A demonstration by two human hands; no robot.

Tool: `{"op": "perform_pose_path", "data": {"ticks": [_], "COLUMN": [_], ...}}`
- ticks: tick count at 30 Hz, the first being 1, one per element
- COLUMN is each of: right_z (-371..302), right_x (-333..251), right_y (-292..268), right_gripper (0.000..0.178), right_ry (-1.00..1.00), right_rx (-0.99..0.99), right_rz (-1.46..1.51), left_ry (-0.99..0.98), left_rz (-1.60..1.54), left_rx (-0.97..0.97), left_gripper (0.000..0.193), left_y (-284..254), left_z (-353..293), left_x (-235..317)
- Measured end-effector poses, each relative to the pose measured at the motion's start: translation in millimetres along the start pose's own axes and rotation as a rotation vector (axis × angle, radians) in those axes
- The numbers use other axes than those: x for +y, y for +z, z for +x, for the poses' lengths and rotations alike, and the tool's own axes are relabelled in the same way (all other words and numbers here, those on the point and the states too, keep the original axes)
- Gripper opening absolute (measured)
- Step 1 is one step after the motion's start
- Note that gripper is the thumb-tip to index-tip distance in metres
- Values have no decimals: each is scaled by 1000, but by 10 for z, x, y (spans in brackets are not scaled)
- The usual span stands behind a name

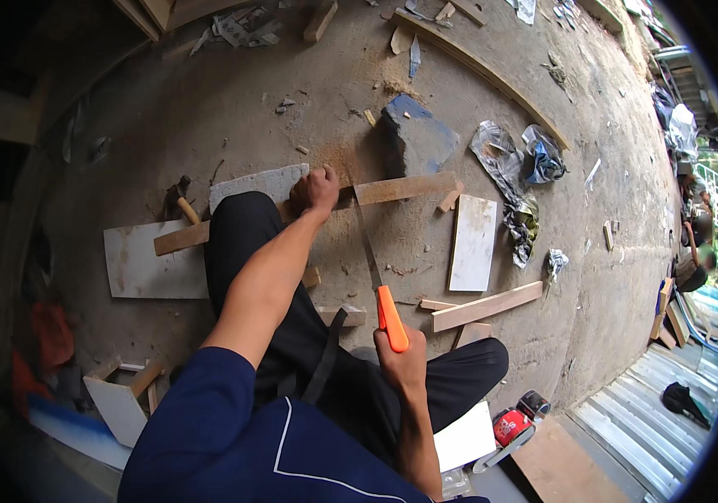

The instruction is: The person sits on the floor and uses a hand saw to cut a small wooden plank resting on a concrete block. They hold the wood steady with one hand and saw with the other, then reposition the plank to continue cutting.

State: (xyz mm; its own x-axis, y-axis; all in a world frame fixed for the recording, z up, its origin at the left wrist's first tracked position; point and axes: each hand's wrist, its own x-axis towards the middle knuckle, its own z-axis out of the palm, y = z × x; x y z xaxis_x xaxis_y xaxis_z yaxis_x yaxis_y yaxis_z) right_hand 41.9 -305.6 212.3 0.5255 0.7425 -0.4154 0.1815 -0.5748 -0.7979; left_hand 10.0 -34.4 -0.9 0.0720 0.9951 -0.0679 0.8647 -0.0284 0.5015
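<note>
My right hand (402, 360) is wrapped round the orange handle of a hand saw (370, 249). The saw's thin blade runs up and away from me, its far end at the edge of a long wooden board (405, 188). Closed on that same board, just left of the blade, is my left hand (317, 189). The board lies crosswise, its left part passing behind my raised knee and showing again on the other side. Its right part rests near a blue-grey block (422, 138). Sawdust (335, 159) is scattered on the floor beyond my left hand.
A hammer (181, 201) lies at the left by a white panel (153, 260). Right of the board are another white panel (473, 243), crumpled plastic bags (505, 159) and loose wood strips (489, 307). A tape dispenser (510, 432) sits at lower right. A long plank (493, 77) stretches across the back.
</note>
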Motion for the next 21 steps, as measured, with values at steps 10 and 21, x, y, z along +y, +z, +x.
{"op": "perform_pose_path", "data": {"ticks": [10,21], "right_z": [629,763], "right_x": [-65,104], "right_y": [247,218], "right_gripper": [27,27], "right_ry": [-19,54], "right_rx": [-7,-12], "right_rz": [-91,-45], "left_ry": [-1,19], "left_rz": [-17,-178], "left_rx": [10,34], "left_gripper": [45,40], "left_y": [165,273], "left_z": [113,-136], "left_x": [-145,-224]}}
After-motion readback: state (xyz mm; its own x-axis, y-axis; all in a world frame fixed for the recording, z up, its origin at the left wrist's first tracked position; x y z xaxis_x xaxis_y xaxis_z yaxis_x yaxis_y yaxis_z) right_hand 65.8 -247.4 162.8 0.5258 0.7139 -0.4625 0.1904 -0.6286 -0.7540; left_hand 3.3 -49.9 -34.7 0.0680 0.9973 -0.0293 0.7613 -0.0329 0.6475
